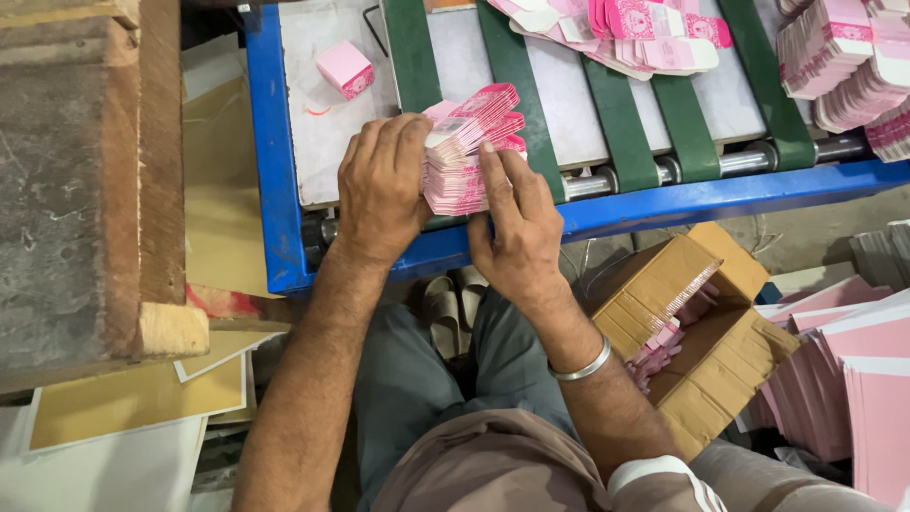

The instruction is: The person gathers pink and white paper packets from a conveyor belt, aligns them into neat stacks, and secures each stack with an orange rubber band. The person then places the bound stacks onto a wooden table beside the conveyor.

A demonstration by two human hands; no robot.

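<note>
A stack of flat pink-and-white folded cartons (469, 152) sits at the near end of a conveyor with green belts (517, 76). My left hand (381, 190) grips the stack's left side, fingers curled over its top edge. My right hand (517, 228) presses the stack's front and right side with fingers spread along it. A metal bangle circles my right wrist. More flat pink cartons (630, 33) lie overlapping farther up the belts.
A single made-up pink box (344, 68) stands on the grey plate at the left. The conveyor's blue frame (275, 161) runs around it. An open brown cardboard box (706, 351) holding pink cartons stands at my right, beside pink sheet piles (853, 379). A wooden bench (85, 190) is at left.
</note>
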